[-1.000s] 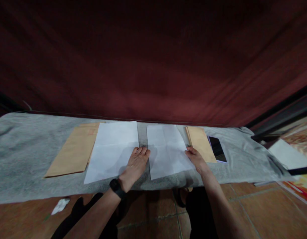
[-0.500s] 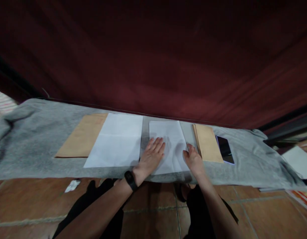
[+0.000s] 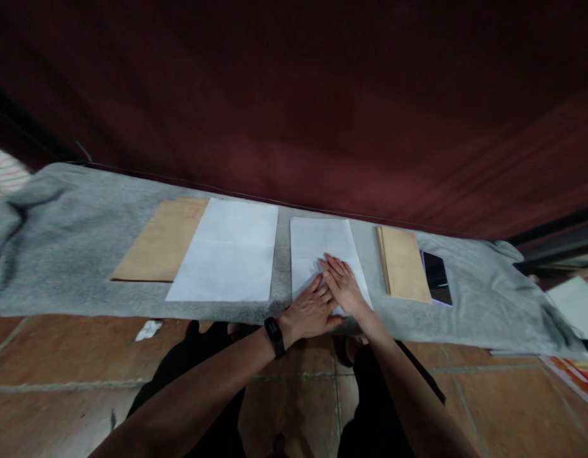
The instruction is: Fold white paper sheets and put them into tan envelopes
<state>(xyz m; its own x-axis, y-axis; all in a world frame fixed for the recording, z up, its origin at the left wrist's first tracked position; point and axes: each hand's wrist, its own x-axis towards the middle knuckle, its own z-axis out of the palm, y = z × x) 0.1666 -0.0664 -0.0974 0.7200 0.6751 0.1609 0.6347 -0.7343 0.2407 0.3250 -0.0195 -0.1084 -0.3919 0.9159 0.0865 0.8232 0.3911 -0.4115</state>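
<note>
Both my hands lie flat on a folded white sheet of paper in the middle of the grey cloth. My left hand rests across its near part, fingers stretched out. Just beyond it, my right hand presses on the paper with its fingers extended, touching the left fingertips. Left of them lies a larger stack or sheet of white paper with a faint crease across it. To the right is a small pile of brown envelopes.
A large brown envelope lies partly under the left white paper. A phone sits beside the small envelopes. The grey cloth covers the long surface, backed by a dark red curtain. A crumpled tissue is on the tiled floor.
My right hand has moved left from the paper's right edge to its middle. My left hand has slid nearer and to the right, so the two hands now meet.
</note>
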